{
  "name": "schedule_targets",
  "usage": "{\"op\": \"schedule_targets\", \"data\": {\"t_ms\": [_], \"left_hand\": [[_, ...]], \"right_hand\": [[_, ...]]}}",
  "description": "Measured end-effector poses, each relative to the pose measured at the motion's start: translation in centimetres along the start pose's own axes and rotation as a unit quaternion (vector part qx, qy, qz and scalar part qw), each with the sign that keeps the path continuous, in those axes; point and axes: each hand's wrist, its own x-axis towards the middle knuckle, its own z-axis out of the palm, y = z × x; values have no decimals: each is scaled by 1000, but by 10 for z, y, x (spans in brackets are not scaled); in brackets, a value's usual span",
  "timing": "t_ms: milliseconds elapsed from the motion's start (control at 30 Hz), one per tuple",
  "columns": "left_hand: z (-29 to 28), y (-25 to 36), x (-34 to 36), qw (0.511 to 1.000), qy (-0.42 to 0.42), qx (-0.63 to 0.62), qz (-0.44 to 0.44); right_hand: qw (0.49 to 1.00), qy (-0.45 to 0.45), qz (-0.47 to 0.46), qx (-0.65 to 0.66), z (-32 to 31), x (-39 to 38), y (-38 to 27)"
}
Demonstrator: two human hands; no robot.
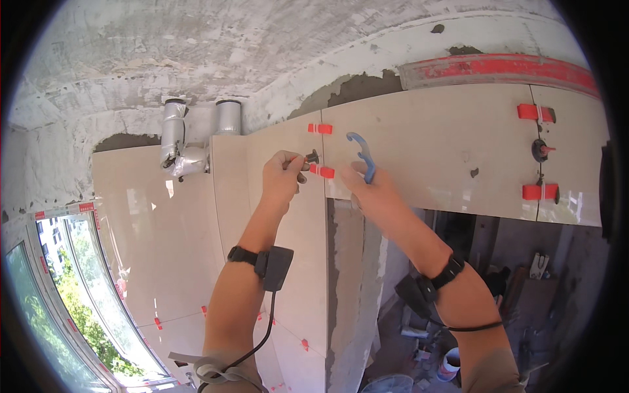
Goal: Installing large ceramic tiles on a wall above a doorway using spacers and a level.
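Note:
My left hand [283, 175] is raised to the vertical joint between two beige wall tiles, its thumb and fingers pinched at a small black tile leveler [313, 157]. Just above and below that leveler, a red wedge clip [320, 128] and another red wedge clip [322, 171] straddle the joint. To the right of the joint, my right hand [368, 187] is closed around a blue hooked wrench [362, 154], its curved end pointing up. The wrench stands apart from the leveler. Behind both hands is the large beige tile [426, 150] over the doorway.
At the right, another joint carries a black leveler [540, 150] between two red clips. A red straightedge [498, 67] lies along the tile tops. Silver wrapped pipes [173, 131] stick out at upper left, above a window [78, 288]. Below the doorway header stands a bucket [449, 364].

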Motion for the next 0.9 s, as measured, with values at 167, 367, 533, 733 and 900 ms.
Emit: {"op": "schedule_targets", "data": {"t_ms": [167,367,533,733,900], "left_hand": [[14,-14,26,997,54,48,19],[13,-29,33,986,90,131,48],[26,-18,30,975,98,192,48],[18,-10,44,914,87,365,154],[22,-6,34,842,54,483,234]], "right_hand": [[996,-26,41,78,-55,-74,-24],[997,-35,48,58,-119,-127,-11],[996,-39,68,40,-150,-160,5],[998,-58,31,23,-170,-172,20],[982,-131,-47,-129,-152,-157,11]]}}
